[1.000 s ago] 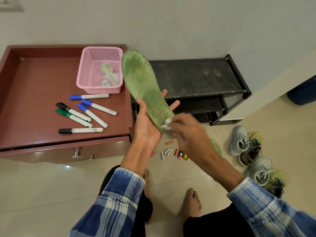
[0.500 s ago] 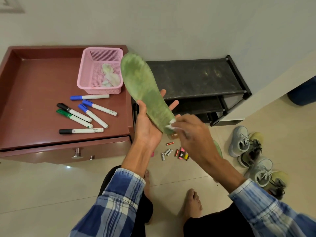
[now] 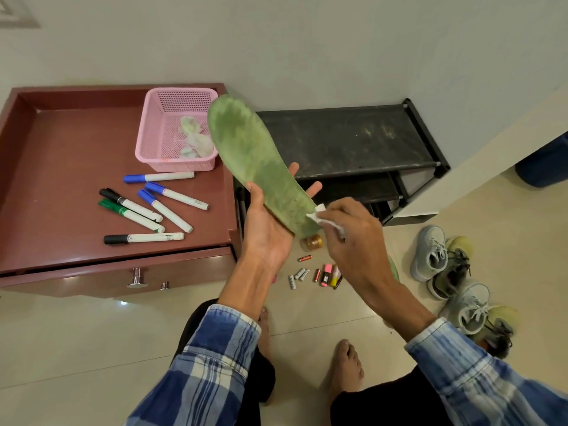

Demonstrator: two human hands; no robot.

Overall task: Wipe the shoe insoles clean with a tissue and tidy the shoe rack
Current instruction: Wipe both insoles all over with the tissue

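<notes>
Green insole (image 3: 261, 167) is gripped near the heel end by left hand (image 3: 267, 232), thumb over one edge, fingers behind, so the top face is exposed for wiping. Tissue (image 3: 319, 215) is pinched in right hand (image 3: 347, 238) & pressed to the heel edge. Shoes (image 3: 430, 256) are parked on the floor beside shoe rack (image 3: 353, 139), prob. not yet racked.

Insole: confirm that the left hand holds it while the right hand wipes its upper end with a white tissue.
Wrong end. In the head view the left hand holds the insole while the right hand wipes its lower end, not the upper, with a white tissue.
</notes>
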